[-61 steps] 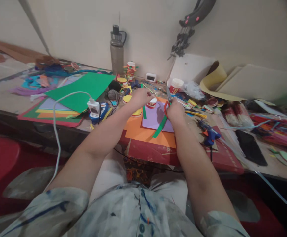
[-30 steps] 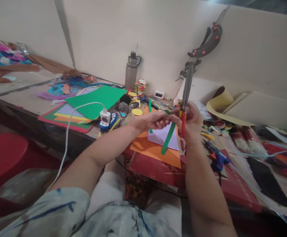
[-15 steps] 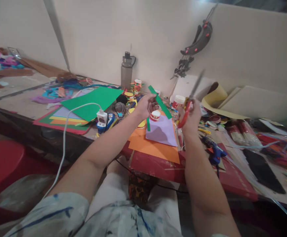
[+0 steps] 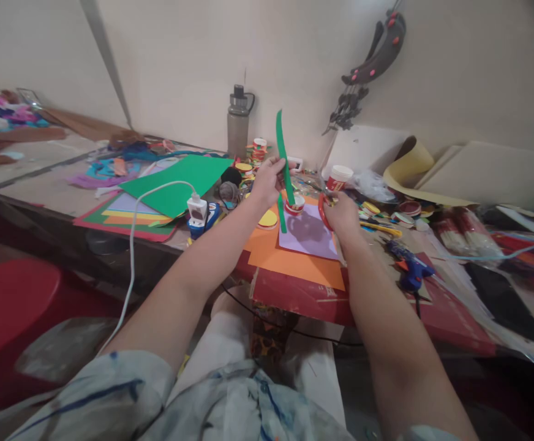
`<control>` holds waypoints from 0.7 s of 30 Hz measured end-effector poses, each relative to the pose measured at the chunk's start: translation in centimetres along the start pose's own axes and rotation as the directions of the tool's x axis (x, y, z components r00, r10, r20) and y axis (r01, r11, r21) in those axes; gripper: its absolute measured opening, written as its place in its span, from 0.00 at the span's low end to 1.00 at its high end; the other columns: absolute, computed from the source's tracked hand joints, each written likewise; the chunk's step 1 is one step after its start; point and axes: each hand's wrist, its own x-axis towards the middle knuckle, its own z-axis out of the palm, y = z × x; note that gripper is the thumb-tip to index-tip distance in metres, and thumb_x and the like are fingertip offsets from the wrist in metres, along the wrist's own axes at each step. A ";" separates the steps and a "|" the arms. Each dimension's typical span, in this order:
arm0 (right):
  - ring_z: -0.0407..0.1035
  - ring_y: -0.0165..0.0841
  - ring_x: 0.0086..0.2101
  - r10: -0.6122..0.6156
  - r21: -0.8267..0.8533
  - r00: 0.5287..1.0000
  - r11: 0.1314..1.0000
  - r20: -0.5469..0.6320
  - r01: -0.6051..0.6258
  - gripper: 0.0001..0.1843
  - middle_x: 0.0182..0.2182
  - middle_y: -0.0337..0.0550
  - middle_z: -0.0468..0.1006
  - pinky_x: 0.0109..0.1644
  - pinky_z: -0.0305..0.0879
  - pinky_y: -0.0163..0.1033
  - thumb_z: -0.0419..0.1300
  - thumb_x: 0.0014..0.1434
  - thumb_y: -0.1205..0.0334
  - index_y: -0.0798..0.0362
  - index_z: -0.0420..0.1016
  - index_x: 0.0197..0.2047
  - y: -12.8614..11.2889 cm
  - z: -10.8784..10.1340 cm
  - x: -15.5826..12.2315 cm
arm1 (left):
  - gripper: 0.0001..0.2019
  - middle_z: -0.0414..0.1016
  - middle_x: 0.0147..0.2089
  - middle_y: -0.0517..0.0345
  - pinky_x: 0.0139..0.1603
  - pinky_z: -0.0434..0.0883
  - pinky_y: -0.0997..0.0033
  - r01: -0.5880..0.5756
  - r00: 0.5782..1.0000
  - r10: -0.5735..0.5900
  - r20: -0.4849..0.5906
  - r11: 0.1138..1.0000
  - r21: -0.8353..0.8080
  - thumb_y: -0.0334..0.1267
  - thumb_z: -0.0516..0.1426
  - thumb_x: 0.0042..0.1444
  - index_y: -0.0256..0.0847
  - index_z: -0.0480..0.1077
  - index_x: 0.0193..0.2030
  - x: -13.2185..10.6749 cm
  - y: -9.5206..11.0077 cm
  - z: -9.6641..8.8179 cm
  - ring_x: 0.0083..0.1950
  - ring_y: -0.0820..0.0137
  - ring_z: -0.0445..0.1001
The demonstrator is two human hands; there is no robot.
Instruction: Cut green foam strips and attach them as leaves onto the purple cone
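My left hand (image 4: 270, 179) is closed on a long green paper strip (image 4: 282, 138), which it holds upright above the table. In my right hand (image 4: 342, 214) is a pair of scissors with red handles (image 4: 324, 212); the blades are hard to make out. Between the hands, a small red and white paper cup piece (image 4: 296, 204) sits at the top of a purple paper sheet (image 4: 310, 236). A second, short green strip (image 4: 282, 215) stands at that sheet's left edge. Beneath the purple sheet lies orange paper (image 4: 294, 267).
A grey bottle (image 4: 238, 125) stands against the wall. Left are green paper (image 4: 179, 184) and a white plug (image 4: 197, 209) on a cord. To the right lie a blue glue gun (image 4: 414, 272), a black phone-like slab (image 4: 506, 300) and a white-red cup (image 4: 339, 178).
The green strip has swung from a slant to nearly upright in my left hand. My right hand has lowered the scissors, whose blades pointed up before. The view has shifted slightly.
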 end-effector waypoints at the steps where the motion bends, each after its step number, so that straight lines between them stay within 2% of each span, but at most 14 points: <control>1: 0.79 0.49 0.47 0.022 0.071 0.999 0.997 -0.034 -0.019 0.22 0.45 0.56 0.84 0.55 0.73 0.53 0.62 0.60 0.54 0.56 0.80 0.53 0.0 0.1 0.1 | 0.06 0.78 0.29 0.64 0.32 0.70 0.79 0.005 1.000 -0.005 -0.005 1.000 -0.009 0.29 0.58 0.68 0.41 0.69 0.38 0.2 -0.1 -0.2 0.26 0.79 0.75; 3: 0.79 0.43 0.40 0.051 0.263 0.996 0.964 -0.071 -0.031 0.25 0.41 0.50 0.84 0.48 0.75 0.48 0.63 0.59 0.50 0.55 0.78 0.55 -0.2 0.2 0.3 | 0.08 0.79 0.30 0.64 0.32 0.70 0.79 0.012 1.000 -0.013 -0.012 1.000 -0.027 0.28 0.58 0.69 0.40 0.69 0.37 0.6 -0.3 -0.5 0.27 0.79 0.75; 5: 0.75 0.36 0.31 0.062 0.450 0.995 0.893 -0.074 -0.022 0.29 0.36 0.43 0.81 0.37 0.73 0.42 0.67 0.54 0.45 0.53 0.76 0.55 -0.5 0.2 0.2 | 0.09 0.79 0.30 0.64 0.32 0.69 0.80 0.019 1.000 -0.020 -0.009 0.999 -0.043 0.27 0.57 0.69 0.40 0.70 0.36 0.8 -0.5 -0.7 0.28 0.80 0.76; 7: 0.66 0.30 0.22 0.094 0.579 0.994 0.815 -0.063 -0.040 0.33 0.29 0.36 0.76 0.27 0.66 0.38 0.71 0.48 0.42 0.52 0.74 0.52 -0.8 0.3 0.0 | 0.09 0.79 0.30 0.64 0.31 0.69 0.80 0.032 0.999 -0.032 0.007 0.998 -0.048 0.26 0.57 0.70 0.39 0.70 0.36 0.9 -0.7 -0.9 0.28 0.80 0.77; 9: 0.60 0.27 0.17 0.107 0.652 0.993 0.757 -0.057 -0.044 0.34 0.24 0.31 0.71 0.21 0.58 0.36 0.73 0.44 0.41 0.51 0.73 0.49 -1.2 0.3 -0.4 | 0.08 0.80 0.31 0.64 0.30 0.68 0.80 0.040 0.999 -0.039 0.024 0.998 -0.041 0.26 0.57 0.69 0.39 0.70 0.37 0.9 -0.8 -1.1 0.29 0.79 0.78; 11: 0.59 0.28 0.17 0.073 0.698 0.996 0.716 -0.058 -0.012 0.33 0.22 0.29 0.69 0.20 0.57 0.36 0.73 0.44 0.41 0.49 0.71 0.48 -1.8 0.3 -0.9 | 0.07 0.81 0.32 0.63 0.31 0.68 0.80 0.037 0.999 -0.037 0.027 0.999 -0.027 0.26 0.58 0.69 0.40 0.70 0.39 0.7 -1.0 -1.2 0.31 0.79 0.80; 15: 0.68 0.30 0.24 -0.032 0.750 0.999 0.661 -0.019 0.036 0.35 0.27 0.33 0.74 0.25 0.65 0.35 0.73 0.45 0.41 0.48 0.67 0.51 -3.1 0.3 -1.8 | 0.06 0.81 0.34 0.64 0.33 0.69 0.80 0.007 1.000 -0.008 0.022 1.000 0.019 0.27 0.60 0.66 0.41 0.69 0.41 0.5 -1.4 -1.3 0.31 0.79 0.80; 21: 0.68 0.30 0.25 -0.066 0.682 0.989 0.730 0.136 -0.046 0.39 0.31 0.35 0.77 0.25 0.62 0.35 0.71 0.47 0.35 0.46 0.65 0.54 -4.3 0.2 -2.9 | 0.08 0.76 0.31 0.67 0.35 0.71 0.79 -0.039 0.999 0.039 0.013 0.997 0.061 0.27 0.62 0.64 0.42 0.67 0.40 0.4 -1.6 -0.9 0.30 0.79 0.77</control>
